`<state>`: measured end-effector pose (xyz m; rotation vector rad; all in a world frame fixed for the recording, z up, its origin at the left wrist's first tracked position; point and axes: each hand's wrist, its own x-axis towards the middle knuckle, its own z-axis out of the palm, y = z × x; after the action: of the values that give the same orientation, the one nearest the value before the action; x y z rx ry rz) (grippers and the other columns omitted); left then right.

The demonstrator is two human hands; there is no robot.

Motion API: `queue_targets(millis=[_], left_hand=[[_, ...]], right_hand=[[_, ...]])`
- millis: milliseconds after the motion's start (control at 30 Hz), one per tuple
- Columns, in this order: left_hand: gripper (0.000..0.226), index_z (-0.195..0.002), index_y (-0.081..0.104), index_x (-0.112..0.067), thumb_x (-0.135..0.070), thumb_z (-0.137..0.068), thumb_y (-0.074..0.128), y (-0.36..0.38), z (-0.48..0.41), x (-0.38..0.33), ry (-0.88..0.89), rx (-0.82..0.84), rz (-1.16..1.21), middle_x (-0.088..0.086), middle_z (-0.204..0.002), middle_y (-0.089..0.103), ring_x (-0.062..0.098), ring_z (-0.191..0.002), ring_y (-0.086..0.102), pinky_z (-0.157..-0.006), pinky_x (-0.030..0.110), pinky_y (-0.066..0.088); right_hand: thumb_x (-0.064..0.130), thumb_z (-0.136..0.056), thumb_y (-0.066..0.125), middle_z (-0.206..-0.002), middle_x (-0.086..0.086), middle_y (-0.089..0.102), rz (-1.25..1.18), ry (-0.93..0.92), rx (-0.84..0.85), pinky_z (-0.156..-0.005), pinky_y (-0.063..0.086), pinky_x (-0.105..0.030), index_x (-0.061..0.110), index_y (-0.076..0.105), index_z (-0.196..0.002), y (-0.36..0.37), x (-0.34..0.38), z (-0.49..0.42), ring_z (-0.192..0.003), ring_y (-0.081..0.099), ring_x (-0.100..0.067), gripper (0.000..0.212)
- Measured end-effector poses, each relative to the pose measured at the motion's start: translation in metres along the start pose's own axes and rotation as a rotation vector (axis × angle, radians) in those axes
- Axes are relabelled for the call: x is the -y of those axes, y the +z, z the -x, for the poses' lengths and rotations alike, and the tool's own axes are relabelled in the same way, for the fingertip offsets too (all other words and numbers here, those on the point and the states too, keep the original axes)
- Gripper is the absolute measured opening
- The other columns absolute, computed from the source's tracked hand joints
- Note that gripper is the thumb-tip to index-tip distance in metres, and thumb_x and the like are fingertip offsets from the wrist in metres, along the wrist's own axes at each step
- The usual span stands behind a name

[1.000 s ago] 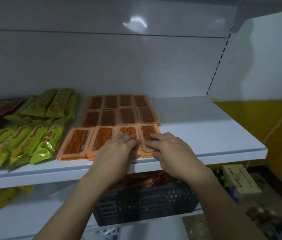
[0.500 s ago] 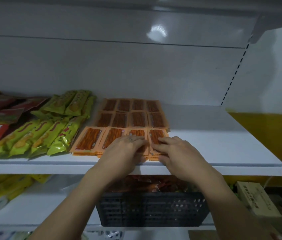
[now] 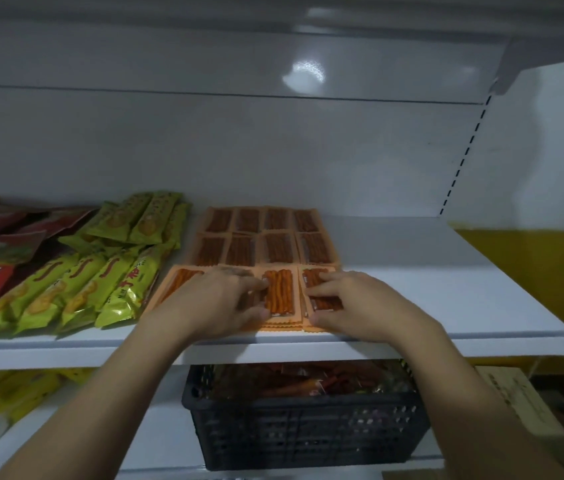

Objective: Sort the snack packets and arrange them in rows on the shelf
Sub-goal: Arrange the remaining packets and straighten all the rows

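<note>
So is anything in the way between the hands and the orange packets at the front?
No, nothing visible is. The left hand and the right hand both lie right on the front row of orange packets, near the front edge of the shelf.

Two bare forearms (image 3: 107,393), uncovered down to the lower edge of view. The left hand (image 3: 218,303) has a small dark mark (image 3: 232,270) near its knuckles, too blurred to identify. The right hand (image 3: 349,306) is bare too.
</note>
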<state>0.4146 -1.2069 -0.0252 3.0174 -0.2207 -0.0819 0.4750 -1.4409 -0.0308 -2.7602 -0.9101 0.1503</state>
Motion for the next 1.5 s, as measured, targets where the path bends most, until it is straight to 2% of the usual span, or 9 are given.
queue_targets(millis=[233, 333, 400, 533, 700, 833, 1100, 1267, 1500], left_hand=[[0.066, -0.149, 0.031, -0.039, -0.070, -0.091, 0.036, 0.013, 0.002, 0.002, 0.020, -0.043, -0.023, -0.006, -0.157, 0.032, 0.018, -0.142, 0.029, -0.114, 0.047, 0.031], [0.068, -0.148, 0.030, -0.042, -0.074, -0.088, 0.033, 0.006, 0.004, 0.013, 0.024, -0.092, -0.010, -0.008, -0.160, 0.026, 0.017, -0.144, 0.029, -0.115, 0.046, 0.025], [0.065, -0.146, 0.036, -0.039, -0.071, -0.089, 0.032, -0.002, 0.001, 0.025, -0.001, -0.125, -0.007, -0.007, -0.157, 0.033, 0.017, -0.140, 0.036, -0.111, 0.043, 0.030], [0.049, -0.143, 0.044, -0.035, -0.055, -0.098, 0.038, -0.014, -0.016, 0.050, -0.043, -0.117, -0.027, -0.003, -0.143, 0.052, 0.020, -0.126, 0.051, -0.101, 0.038, 0.044], [0.052, -0.149, 0.034, -0.036, -0.051, -0.100, 0.039, -0.016, -0.047, 0.062, -0.030, -0.002, -0.019, 0.003, -0.145, 0.051, 0.024, -0.130, 0.049, -0.101, 0.034, 0.041], [0.050, -0.146, 0.039, -0.035, -0.053, -0.100, 0.036, -0.009, -0.061, 0.068, 0.002, 0.092, -0.002, 0.001, -0.144, 0.052, 0.023, -0.128, 0.050, -0.102, 0.035, 0.039], [0.055, -0.147, 0.037, -0.032, -0.057, -0.099, 0.031, -0.003, -0.056, 0.075, 0.035, 0.016, -0.004, 0.003, -0.143, 0.052, 0.024, -0.127, 0.051, -0.104, 0.039, 0.043], [0.050, -0.135, 0.048, -0.028, -0.059, -0.099, 0.030, -0.003, -0.048, 0.092, -0.028, -0.012, 0.011, 0.005, -0.126, 0.062, 0.023, -0.110, 0.060, -0.094, 0.038, 0.049], [0.054, -0.139, 0.046, -0.027, -0.059, -0.099, 0.030, -0.003, -0.047, 0.100, -0.049, 0.046, -0.086, 0.006, -0.130, 0.061, 0.024, -0.114, 0.058, -0.087, 0.035, 0.045]], right_hand=[[0.055, -0.088, 0.059, -0.153, 0.011, 0.037, 0.043, 0.017, -0.003, -0.108, 0.036, -0.035, 0.042, 0.044, -0.143, -0.001, 0.004, 0.001, -0.133, 0.040, -0.012, 0.058], [0.051, -0.092, 0.055, -0.154, 0.008, 0.037, 0.065, -0.007, -0.093, -0.110, 0.032, -0.036, 0.045, 0.038, -0.145, -0.013, 0.015, -0.007, -0.137, 0.038, -0.016, 0.056], [0.052, -0.093, 0.053, -0.153, 0.007, 0.038, 0.074, -0.023, -0.134, -0.111, 0.031, -0.038, 0.042, 0.039, -0.145, -0.019, 0.028, -0.019, -0.138, 0.037, -0.018, 0.055], [0.057, -0.094, 0.048, -0.143, 0.002, 0.049, 0.153, -0.054, -0.041, -0.104, 0.037, -0.041, 0.039, 0.046, -0.141, -0.017, 0.049, -0.056, -0.130, 0.045, -0.022, 0.051], [0.047, -0.098, 0.047, -0.137, -0.006, 0.056, 0.223, 0.013, 0.062, -0.101, 0.045, -0.038, 0.025, 0.054, -0.136, -0.014, 0.049, -0.104, -0.121, 0.054, -0.027, 0.044], [0.044, -0.098, 0.046, -0.137, -0.006, 0.056, 0.270, 0.071, 0.160, -0.103, 0.044, -0.038, 0.023, 0.055, -0.136, -0.009, 0.043, -0.120, -0.120, 0.053, -0.027, 0.043], [0.043, -0.097, 0.048, -0.133, -0.004, 0.059, 0.262, 0.089, 0.135, -0.100, 0.046, -0.036, 0.024, 0.057, -0.133, -0.007, 0.045, -0.119, -0.116, 0.055, -0.025, 0.041], [0.045, -0.097, 0.047, -0.128, -0.003, 0.061, 0.218, 0.037, 0.026, -0.093, 0.048, -0.035, 0.027, 0.058, -0.128, -0.010, 0.063, -0.114, -0.110, 0.057, -0.023, 0.037], [0.040, -0.103, 0.037, -0.142, -0.007, 0.052, 0.275, 0.013, 0.233, -0.106, 0.038, -0.038, 0.023, 0.051, -0.138, -0.002, 0.097, -0.135, -0.126, 0.049, -0.027, 0.042]])
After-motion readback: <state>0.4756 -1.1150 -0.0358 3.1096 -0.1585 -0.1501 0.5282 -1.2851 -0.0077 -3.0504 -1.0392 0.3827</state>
